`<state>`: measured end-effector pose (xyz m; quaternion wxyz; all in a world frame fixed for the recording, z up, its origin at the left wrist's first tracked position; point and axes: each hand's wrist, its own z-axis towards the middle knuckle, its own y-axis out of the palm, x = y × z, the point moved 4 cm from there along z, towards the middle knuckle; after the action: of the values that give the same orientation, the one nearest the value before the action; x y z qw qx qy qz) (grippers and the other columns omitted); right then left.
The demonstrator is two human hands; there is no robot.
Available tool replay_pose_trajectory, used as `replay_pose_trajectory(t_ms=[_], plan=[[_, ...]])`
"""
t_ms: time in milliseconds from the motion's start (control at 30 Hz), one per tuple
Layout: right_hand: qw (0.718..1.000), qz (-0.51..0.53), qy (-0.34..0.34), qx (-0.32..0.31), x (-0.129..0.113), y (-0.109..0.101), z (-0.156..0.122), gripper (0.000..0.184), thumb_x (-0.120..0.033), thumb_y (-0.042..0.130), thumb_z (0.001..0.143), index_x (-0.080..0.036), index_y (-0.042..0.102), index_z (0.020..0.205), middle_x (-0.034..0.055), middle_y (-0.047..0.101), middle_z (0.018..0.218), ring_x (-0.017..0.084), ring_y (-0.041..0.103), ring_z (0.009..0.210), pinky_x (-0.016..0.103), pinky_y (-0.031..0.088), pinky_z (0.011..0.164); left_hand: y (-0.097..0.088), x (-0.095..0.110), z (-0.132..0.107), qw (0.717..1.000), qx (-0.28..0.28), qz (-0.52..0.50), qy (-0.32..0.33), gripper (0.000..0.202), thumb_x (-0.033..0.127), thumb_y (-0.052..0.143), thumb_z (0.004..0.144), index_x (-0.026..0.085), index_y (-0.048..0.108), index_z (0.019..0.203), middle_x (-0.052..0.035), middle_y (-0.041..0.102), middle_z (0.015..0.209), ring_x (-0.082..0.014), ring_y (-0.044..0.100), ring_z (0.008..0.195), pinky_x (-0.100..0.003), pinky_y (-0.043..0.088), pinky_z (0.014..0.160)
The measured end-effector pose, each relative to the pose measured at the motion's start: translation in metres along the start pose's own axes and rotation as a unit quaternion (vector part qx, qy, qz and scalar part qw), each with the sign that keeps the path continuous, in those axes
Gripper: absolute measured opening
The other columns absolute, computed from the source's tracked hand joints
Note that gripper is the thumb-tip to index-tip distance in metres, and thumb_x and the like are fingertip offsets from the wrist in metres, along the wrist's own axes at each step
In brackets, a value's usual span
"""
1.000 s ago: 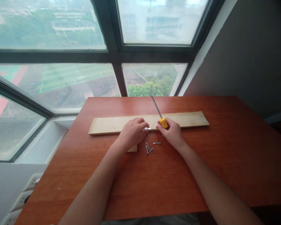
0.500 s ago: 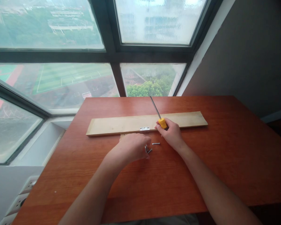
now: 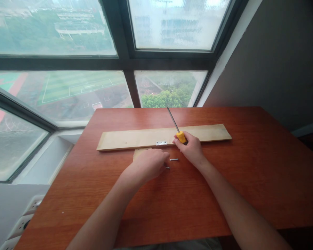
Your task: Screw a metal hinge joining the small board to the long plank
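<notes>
In my right hand [image 3: 191, 147] is a screwdriver [image 3: 181, 136], held by its yellow handle, its long shaft pointing up toward the window. My left hand [image 3: 151, 162] reaches down to the table with thumb and fingers drawn together at a screw [image 3: 167, 168], which partly shows by the fingertips. Just right of those fingers lies a loose screw [image 3: 174, 159]. Beyond both hands stretches a long pale board [image 3: 127, 139], with a small silver hinge [image 3: 161, 143] at its near edge. A small wooden piece [image 3: 142, 151] is partly covered by my left hand.
The reddish-brown table [image 3: 250, 180] carries everything and reaches to the window frame [image 3: 127, 62]. A grey wall [image 3: 271, 62] stands on the right. Power sockets [image 3: 18, 227] are at the lower left, beside the table's edge.
My left hand's fingers have closed in over the small group of screws, so fewer of them show. My right hand and the screwdriver have stayed in place.
</notes>
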<state>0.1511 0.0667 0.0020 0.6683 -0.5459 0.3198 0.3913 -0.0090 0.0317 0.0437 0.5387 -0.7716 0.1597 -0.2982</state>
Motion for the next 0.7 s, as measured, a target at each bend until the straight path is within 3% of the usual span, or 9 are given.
replay_pose_trajectory(t_ms=[400, 700], plan=[[1.0, -0.003, 0.002, -0.001, 0.0, 0.0, 0.0, 0.013, -0.031, 0.059, 0.081, -0.021, 0.064, 0.087, 0.0016, 0.072, 0.078, 0.016, 0.063, 0.063, 0.028, 0.047, 0.061, -0.004, -0.007, -0.003, 0.999, 0.024, 0.022, -0.001, 0.014, 0.007, 0.051, 0.08, 0.019, 0.054, 0.074, -0.004, 0.065, 0.078, -0.0181, 0.059, 0.067, -0.025, 0.036, 0.056], [1.0, -0.003, -0.002, -0.004, 0.0, 0.001, 0.0, 0.013, -0.03, 0.058, 0.081, -0.021, 0.064, 0.087, 0.0015, 0.072, 0.078, 0.016, 0.062, 0.06, 0.028, 0.047, 0.06, -0.015, -0.014, -0.001, 0.996, 0.087, -0.026, 0.008, 0.02, 0.009, 0.048, 0.082, 0.018, 0.062, 0.07, -0.0034, 0.06, 0.073, -0.0127, 0.053, 0.06, -0.023, 0.035, 0.055]])
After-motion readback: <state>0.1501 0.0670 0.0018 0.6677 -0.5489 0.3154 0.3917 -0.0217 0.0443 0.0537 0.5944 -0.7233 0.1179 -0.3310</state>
